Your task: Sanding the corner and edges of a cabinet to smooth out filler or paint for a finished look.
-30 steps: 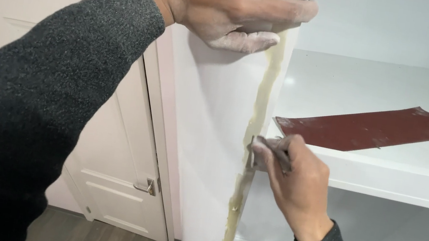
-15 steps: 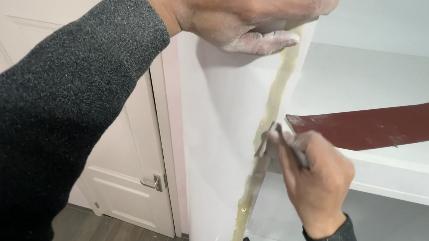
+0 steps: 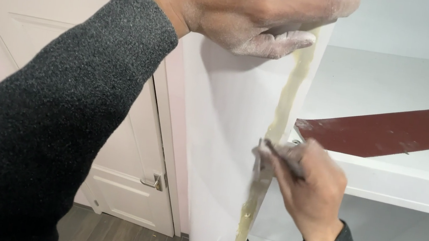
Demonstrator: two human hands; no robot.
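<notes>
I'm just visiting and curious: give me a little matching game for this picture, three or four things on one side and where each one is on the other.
Things:
1. left hand
2. right hand
3. sandpaper
4. door handle

Places:
A. lying flat on the white shelf
B. at the top of the panel
C. low on the door at left
D. halfway down the yellowish edge strip, holding a scraper

Pairs: 1-B, 2-D, 3-A, 4-C
</notes>
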